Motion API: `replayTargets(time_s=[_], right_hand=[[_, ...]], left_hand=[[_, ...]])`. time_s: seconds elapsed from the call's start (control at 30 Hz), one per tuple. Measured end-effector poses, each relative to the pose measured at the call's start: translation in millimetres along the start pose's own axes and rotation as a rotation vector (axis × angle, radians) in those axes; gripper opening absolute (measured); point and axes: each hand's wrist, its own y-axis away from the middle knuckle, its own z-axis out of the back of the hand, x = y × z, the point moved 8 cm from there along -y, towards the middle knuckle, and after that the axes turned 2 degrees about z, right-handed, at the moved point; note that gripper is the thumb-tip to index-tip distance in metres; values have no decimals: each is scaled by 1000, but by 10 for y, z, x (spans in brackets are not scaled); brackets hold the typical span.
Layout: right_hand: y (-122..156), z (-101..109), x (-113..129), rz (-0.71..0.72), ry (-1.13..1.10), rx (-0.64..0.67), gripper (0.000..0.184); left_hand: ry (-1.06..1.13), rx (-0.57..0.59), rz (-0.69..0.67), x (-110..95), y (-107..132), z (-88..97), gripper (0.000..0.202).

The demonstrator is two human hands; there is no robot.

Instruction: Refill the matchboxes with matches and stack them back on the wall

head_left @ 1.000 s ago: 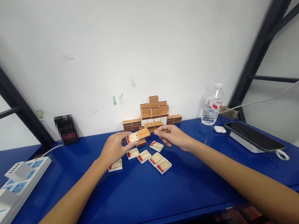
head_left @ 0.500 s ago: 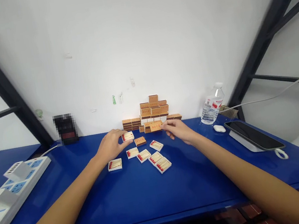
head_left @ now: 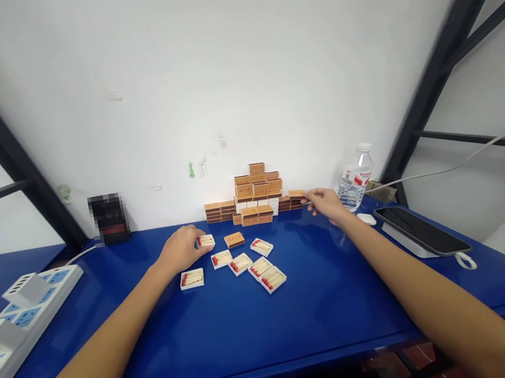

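"pinching what, that right hand [head_left: 326,204]?"

"an orange matchbox sleeve [head_left: 296,194], by its right end, between thumb and fingers; it lies just left of the fingertips, long axis running roughly side to side."

"touching the low box row [head_left: 284,203]?"

"overlapping its right end in view; contact i cannot tell."

"and the left hand [head_left: 179,249]?"

"well apart, thumb and fingers gripping a white match tray [head_left: 206,241], left of the closed matchbox [head_left: 235,240]; the right hand is nearer the row."
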Motion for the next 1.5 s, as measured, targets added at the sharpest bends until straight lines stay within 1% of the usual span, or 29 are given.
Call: replayTargets(time_s=[0.13,0.27,0.43,0.5,0.57,0.63,0.7,0.8,0.9,1.0,1.1,1.2,1.3,1.4,1.5], right_hand=[[-84,-183,-51,30,35,44,22],[-138,-350,-74,74,102,95,25],[-140,-412,-75,139,289,107,25],[-126,-391,-41,177,387,74,24],[-99,-354,8,215,480,22,27],[-57,-327,51,239,549,-21,31],[-5,-327,86,257,621,-39,31],[70,-405,121,286,778,3,23],[109,-501,123,298,879,70,16],[116,-538,122,304,917,99,13],[135,-527,140,319,939,107,14],[177,-465,193,322,946,67,20],[228,-398,271,316,909,16,32],[282,-350,360,317,867,-24,41],[348,-335,461,346,823,-47,40]], left_hand=[[12,16,-5,-19,5,-13,28],[14,47,-9,18,-5,-45,31],[35,55,-75,-22,-8,-64,34],[37,29,-100,-73,-2,-46,38],[43,-18,-123,-144,9,-13,41],[49,-66,-163,-242,27,18,43],[59,-93,-226,-366,54,27,43],[93,-68,-312,-532,92,-15,42],[109,-16,-349,-610,114,-83,42],[123,43,-330,-592,120,-141,44],[162,81,-300,-555,121,-153,45],[197,129,-288,-563,125,-164,45],[218,187,-296,-604,136,-198,43],[224,197,-307,-625,144,-210,43],[202,168,-295,-605,143,-198,41]])
